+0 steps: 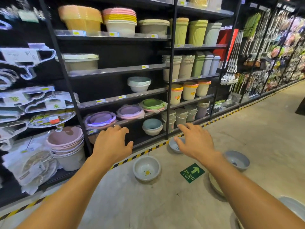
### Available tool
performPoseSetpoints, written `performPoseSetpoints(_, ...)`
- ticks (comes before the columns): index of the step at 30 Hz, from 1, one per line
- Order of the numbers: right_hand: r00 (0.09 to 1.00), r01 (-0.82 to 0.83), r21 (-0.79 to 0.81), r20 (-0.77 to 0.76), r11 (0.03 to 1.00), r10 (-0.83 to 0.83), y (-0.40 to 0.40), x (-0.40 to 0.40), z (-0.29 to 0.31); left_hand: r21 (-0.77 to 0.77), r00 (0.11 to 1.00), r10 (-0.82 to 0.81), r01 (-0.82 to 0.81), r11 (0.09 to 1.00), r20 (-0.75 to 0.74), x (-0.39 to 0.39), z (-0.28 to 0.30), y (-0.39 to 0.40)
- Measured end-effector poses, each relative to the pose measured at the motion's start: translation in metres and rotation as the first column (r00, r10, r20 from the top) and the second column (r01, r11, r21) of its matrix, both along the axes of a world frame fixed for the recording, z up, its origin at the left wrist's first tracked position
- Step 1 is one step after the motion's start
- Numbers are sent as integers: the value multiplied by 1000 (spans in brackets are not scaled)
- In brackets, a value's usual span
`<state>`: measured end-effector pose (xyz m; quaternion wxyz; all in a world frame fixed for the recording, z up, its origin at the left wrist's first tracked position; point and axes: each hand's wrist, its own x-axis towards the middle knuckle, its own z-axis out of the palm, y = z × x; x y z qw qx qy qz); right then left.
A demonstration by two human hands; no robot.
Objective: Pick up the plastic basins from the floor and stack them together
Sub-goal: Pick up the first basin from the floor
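**Both hands out, empty, no basin lifted yet**

Largest first: the black shelving (115, 103) runs along your left, loaded with stacked tubs, bins and wrapped lidded bowls. It marks the aisle edge, with yellow-black hazard tape (145, 152) along its foot. The concrete floor (247, 129) carries the task's things, scattered apart and upright, so probably laid out for collecting.

Your left hand (112, 144) and right hand (196, 142) both reach forward, fingers spread and relaxed, holding nothing. Looks like the start of the reach.

Basins: the white basin with yellow flower print (146, 168) sits below and between your hands, just off the tape. The small grey basin (175, 145) is partly hidden behind your right fingers; I can't tell if you touch it. The grey basin on the right (237, 160) sits beyond your right forearm. A cream basin (215, 185) is mostly hidden under that forearm. Another pale rim (292, 207) shows at the frame's lower right.

Nothing blocks the white one. The green EXIT floor sticker (192, 173) lies flat between basins, no obstacle. Your right arm covers two basins, so judge those reaches carefully.
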<state>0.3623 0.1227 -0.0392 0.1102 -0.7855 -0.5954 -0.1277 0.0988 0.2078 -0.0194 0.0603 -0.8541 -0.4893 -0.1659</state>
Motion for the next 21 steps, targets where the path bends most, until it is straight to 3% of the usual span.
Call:
performPoseSetpoints(7,1000,-7,-30,-29,1000,7,99,40,-27,-36,997,31,-28,999,76,40,-34,96)
performPoseSetpoints(12,997,-53,93,-44,994,57,181,67,-47,11,993,32,-33,999,113,66,-58,183)
performPoseSetpoints(21,992,8,114,-125,993,6,339,111,-98,1,991,-46,46,999,123,124,-104,357)
